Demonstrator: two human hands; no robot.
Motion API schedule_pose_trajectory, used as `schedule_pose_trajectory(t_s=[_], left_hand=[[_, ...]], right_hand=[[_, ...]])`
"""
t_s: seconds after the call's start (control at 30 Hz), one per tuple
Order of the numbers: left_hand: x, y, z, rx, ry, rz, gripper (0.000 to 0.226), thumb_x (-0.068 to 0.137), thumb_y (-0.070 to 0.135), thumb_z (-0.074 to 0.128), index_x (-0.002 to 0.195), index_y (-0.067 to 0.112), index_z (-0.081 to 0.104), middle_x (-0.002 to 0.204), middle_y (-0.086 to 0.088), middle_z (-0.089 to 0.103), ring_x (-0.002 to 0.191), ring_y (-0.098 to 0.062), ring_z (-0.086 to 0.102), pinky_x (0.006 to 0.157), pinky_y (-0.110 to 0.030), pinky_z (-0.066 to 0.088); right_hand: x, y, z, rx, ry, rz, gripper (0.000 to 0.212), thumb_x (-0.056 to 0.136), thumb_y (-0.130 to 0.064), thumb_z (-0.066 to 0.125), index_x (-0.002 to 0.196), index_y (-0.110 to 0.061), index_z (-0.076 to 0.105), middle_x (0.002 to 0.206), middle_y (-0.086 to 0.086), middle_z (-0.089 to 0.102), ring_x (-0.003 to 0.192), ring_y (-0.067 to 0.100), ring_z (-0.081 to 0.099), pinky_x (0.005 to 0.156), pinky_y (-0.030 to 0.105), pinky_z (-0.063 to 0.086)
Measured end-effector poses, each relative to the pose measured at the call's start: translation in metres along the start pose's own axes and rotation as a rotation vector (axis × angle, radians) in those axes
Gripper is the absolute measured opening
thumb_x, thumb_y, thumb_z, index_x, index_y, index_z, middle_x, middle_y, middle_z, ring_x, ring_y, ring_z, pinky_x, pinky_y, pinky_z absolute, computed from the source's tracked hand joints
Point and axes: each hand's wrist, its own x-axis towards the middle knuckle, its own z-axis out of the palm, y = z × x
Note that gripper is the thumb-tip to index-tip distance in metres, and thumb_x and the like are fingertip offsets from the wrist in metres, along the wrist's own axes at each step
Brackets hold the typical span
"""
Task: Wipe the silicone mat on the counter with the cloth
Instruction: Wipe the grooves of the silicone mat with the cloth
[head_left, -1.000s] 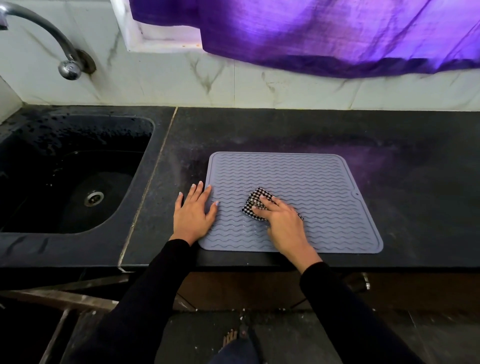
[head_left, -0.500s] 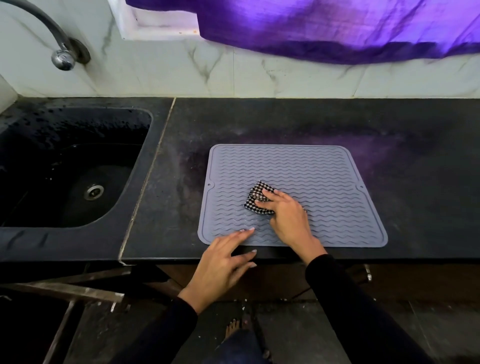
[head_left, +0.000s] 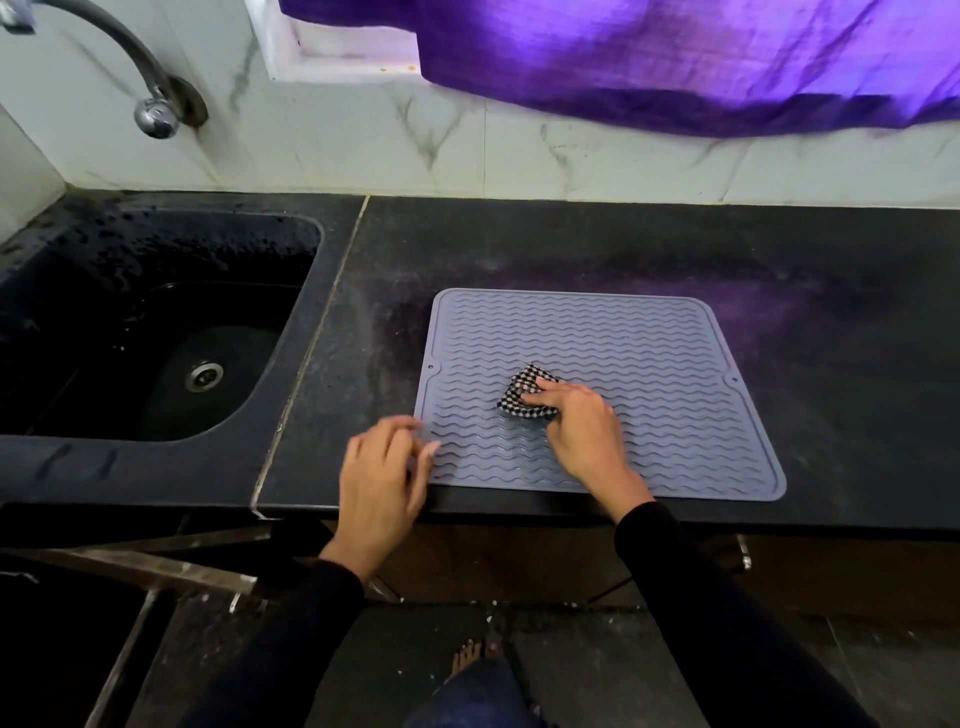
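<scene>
The right hand (head_left: 584, 431) pressed the folded checked cloth (head_left: 524, 397) onto the mat (head_left: 649, 364), fingers curled on it to scrub mid-mat. The mat lay at the desk's (head_left: 571, 249) front edge. The left hand (head_left: 382, 483), blurred, fingers loosely bent and seemingly empty, hovered at the mat's near-left corner, probably to steady it.

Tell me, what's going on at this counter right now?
A person is wiping a grey silicone mat on the dark counter. The right hand presses a checked cloth onto the mat near its middle. The left hand is at the mat's near left corner, blurred, fingers loosely curled, apparently holding nothing. The sink sits to the left.
</scene>
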Motion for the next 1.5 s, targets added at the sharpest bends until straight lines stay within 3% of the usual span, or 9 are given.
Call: schedule_pose_trajectory(t_s=[0.17,0.3,0.5,0.63,0.83,1.03,1.13,1.33,1.5], left_hand=[[0.038,-0.016,0.016,0.109,-0.225,-0.021,0.044,0.091,0.048,0.032,0.11,0.018,0.059,0.14,-0.006,0.046,0.131,-0.023,0.04,0.1,-0.038,0.033],[0.057,-0.031,0.037,0.142,-0.413,-0.043,0.063,0.09,0.047,0.007,0.147,0.023,0.02,0.156,-0.004,0.015,0.144,-0.02,0.012,0.116,-0.046,0.013],[0.061,-0.041,0.046,0.187,-0.542,-0.069,0.071,0.082,0.051,-0.01,0.148,0.028,0.005,0.157,0.005,0.0,0.145,-0.013,-0.001,0.116,-0.04,-0.002],[0.061,-0.04,0.044,0.182,-0.526,-0.067,0.07,0.083,0.049,-0.01,0.148,0.027,0.005,0.157,0.005,0.001,0.144,-0.012,-0.001,0.117,-0.04,-0.001],[0.061,-0.04,0.045,0.165,-0.511,-0.073,0.07,0.083,0.049,-0.01,0.148,0.028,0.006,0.157,0.005,0.003,0.144,-0.011,0.001,0.117,-0.04,0.001],[0.06,-0.04,0.046,0.181,-0.502,-0.058,0.068,0.084,0.047,-0.009,0.148,0.028,0.005,0.157,0.005,0.002,0.144,-0.011,0.0,0.117,-0.04,0.0],[0.059,-0.04,0.047,0.192,-0.486,-0.054,0.065,0.087,0.045,-0.005,0.148,0.027,0.007,0.157,0.004,0.005,0.144,-0.012,0.003,0.116,-0.039,0.002],[0.059,-0.04,0.047,0.17,-0.462,-0.057,0.064,0.088,0.045,-0.002,0.148,0.025,0.009,0.156,0.004,0.007,0.143,-0.01,0.003,0.115,-0.038,0.0],[0.059,-0.035,0.049,0.186,-0.459,-0.081,0.067,0.086,0.044,-0.005,0.148,0.021,0.01,0.157,0.001,0.007,0.145,-0.016,0.004,0.115,-0.041,-0.002]], right_hand=[[-0.014,-0.021,0.022,-0.067,-0.01,-0.118,0.054,0.083,0.003,0.052,0.128,-0.027,0.055,0.143,-0.005,0.045,0.134,0.02,0.038,0.113,0.034,0.025],[-0.024,-0.012,0.04,-0.297,0.089,-0.326,0.048,0.073,-0.003,0.05,0.114,-0.023,0.067,0.127,0.004,0.061,0.115,0.029,0.058,0.098,0.045,0.045],[-0.015,0.006,0.019,-0.381,0.006,-0.454,0.051,0.066,-0.007,0.073,0.111,-0.029,0.068,0.129,-0.002,0.06,0.118,0.026,0.057,0.098,0.045,0.043],[-0.007,0.011,-0.008,-0.328,-0.135,-0.231,0.056,0.083,-0.002,0.051,0.123,-0.041,0.056,0.141,-0.014,0.047,0.126,0.018,0.048,0.097,0.034,0.041],[0.031,0.011,-0.03,0.707,0.027,0.354,0.038,0.087,0.0,0.047,0.112,-0.018,0.069,0.1,0.007,0.071,0.083,0.021,0.062,0.072,0.029,0.047],[0.007,-0.041,0.025,0.075,-0.022,-0.002,0.055,0.084,0.003,0.05,0.133,-0.021,0.049,0.142,-0.003,0.046,0.128,0.019,0.045,0.109,0.034,0.036],[-0.003,-0.043,0.043,-0.284,0.015,-0.187,0.049,0.081,-0.01,0.036,0.119,-0.023,0.064,0.129,-0.003,0.06,0.118,0.018,0.057,0.097,0.034,0.045],[0.0,0.004,0.019,-0.327,0.029,-0.302,0.058,0.057,-0.004,0.075,0.104,-0.037,0.069,0.118,-0.016,0.065,0.11,0.012,0.062,0.094,0.039,0.047],[0.019,0.038,-0.005,0.143,0.003,-0.012,0.062,0.074,0.017,0.043,0.111,-0.027,0.067,0.129,-0.011,0.057,0.128,0.01,0.047,0.109,0.032,0.036]])
